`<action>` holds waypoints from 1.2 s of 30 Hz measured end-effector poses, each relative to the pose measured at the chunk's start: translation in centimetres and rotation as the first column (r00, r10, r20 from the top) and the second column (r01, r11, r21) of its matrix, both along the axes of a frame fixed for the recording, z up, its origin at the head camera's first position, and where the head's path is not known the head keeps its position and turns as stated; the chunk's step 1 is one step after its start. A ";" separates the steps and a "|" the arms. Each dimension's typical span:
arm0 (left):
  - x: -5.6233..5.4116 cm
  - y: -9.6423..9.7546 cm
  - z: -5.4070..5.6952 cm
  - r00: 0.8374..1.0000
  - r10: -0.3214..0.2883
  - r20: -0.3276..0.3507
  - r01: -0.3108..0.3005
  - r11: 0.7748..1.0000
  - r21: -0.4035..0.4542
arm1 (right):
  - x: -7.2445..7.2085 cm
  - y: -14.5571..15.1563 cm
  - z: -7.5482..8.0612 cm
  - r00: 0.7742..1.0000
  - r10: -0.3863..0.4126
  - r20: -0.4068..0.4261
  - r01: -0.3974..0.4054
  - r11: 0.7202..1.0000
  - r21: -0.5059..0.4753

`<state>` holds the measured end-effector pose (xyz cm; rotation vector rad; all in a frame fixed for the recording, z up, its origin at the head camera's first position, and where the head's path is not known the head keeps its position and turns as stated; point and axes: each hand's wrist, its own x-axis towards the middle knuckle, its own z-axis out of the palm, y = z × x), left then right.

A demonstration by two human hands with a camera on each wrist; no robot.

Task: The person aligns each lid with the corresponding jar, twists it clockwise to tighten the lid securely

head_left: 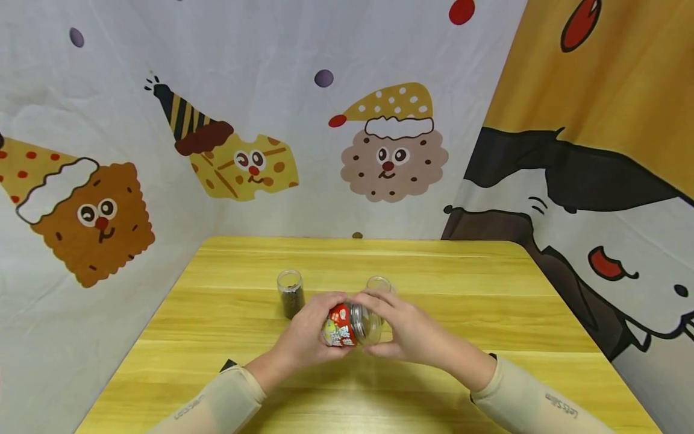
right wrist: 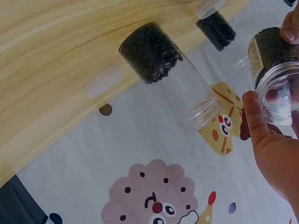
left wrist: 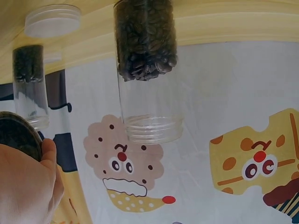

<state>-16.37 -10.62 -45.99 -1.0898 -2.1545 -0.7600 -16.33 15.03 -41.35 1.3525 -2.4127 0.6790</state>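
Two hands are closed on one jar (head_left: 340, 325) with a red label, a little below the centre of the head view. Its long axis runs roughly left to right across the frame — the labelled body lies to the left, the threaded neck and clear end (head_left: 371, 325) to the right. The body is gripped by the left hand (head_left: 310, 328), with fingers curled round it; the clear end is held between the fingers and thumb of the right hand (head_left: 403, 325), which is the nearer hand to the neck. Whether that clear end is a lid or the open mouth cannot be told. In the right wrist view, dark contents are seen in the held jar.

Just beyond the left hand, a glass jar of dark beans (head_left: 293, 301) is stood upright on the wooden table (head_left: 233, 271). Beyond the right hand, a second glass vessel (head_left: 379, 283) is mostly hidden. A flat clear lid (left wrist: 52, 21) is shown at the upper left of the left wrist view.
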 end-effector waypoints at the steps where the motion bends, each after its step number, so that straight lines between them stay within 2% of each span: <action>1: 0.0 0.0 0.0 1.000 0.000 -0.004 0.000 1.000 0.000 | 0.0 0.0 -0.1 1.000 0.002 -0.003 -0.002 1.000 -0.007; 12: 0.1 0.1 0.1 1.000 0.016 0.019 -0.016 1.000 0.002 | -0.1 -0.2 0.1 1.000 -0.001 0.023 0.001 1.000 -0.007; 20: 0.0 0.1 0.2 1.000 0.014 0.001 -0.014 1.000 0.003 | 0.0 -0.3 0.4 0.998 -0.013 0.055 0.013 1.000 0.006; 28: 0.1 0.4 0.4 0.999 0.033 -0.029 -0.033 0.999 0.007 | -0.2 -0.3 0.1 0.990 -0.037 0.139 0.043 0.998 -0.037; 36: 0.0 0.4 0.3 0.999 0.034 -0.024 -0.034 0.999 0.006 | -0.2 -0.3 -0.1 0.988 -0.042 0.149 0.049 0.998 -0.043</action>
